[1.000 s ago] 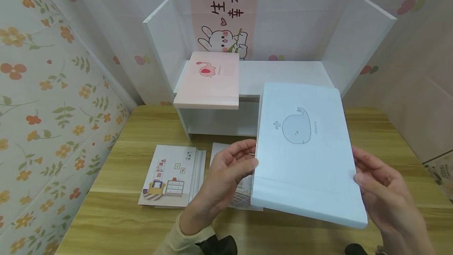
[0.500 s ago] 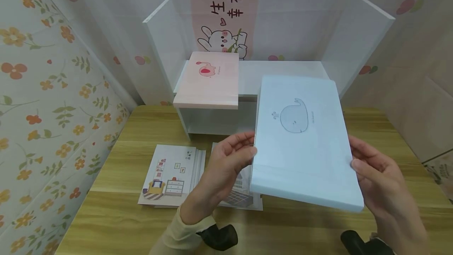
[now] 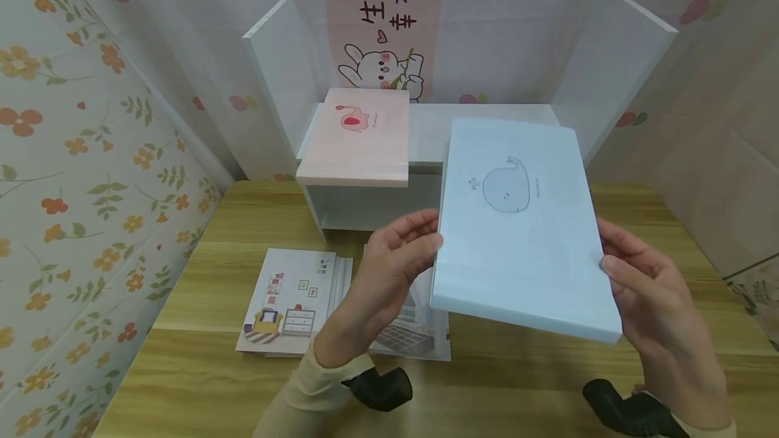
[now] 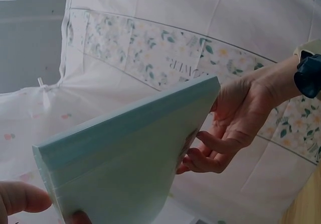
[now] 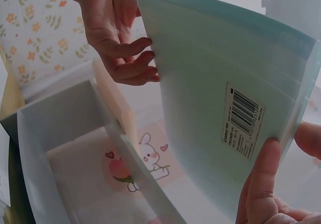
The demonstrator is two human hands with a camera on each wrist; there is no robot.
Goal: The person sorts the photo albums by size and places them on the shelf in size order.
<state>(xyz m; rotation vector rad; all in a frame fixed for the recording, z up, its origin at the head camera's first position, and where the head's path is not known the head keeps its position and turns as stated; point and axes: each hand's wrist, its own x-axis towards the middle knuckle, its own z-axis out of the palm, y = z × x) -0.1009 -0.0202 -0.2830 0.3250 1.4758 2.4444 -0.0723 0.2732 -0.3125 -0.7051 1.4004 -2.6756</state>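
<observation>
A light blue folder (image 3: 523, 255) with a whale drawing on its cover is held in the air, its thick edge nearest me. My left hand (image 3: 386, 282) pinches its left side between thumb and fingers. On the opposite side my right hand (image 3: 654, 296) grips the edge the same way. The right wrist view shows a barcode label (image 5: 243, 121) on the folder's underside. Behind it stands a white desktop shelf (image 3: 481, 130), partly covered by the folder. A pink folder (image 3: 365, 147) with an elephant drawing lies on the shelf's left part, its front end overhanging.
Two upright side panels, left (image 3: 282, 66) and right (image 3: 633, 59), bound the shelf top. On the wooden table (image 3: 201, 384) lies a stack of illustrated booklets (image 3: 292, 309). Beside it a grey-white printed booklet (image 3: 414, 336) is partly hidden by my left hand.
Both hands have raised the blue folder, moving it up in the view toward the shelf and a little left. The pink folder and the booklets stay where they were.
</observation>
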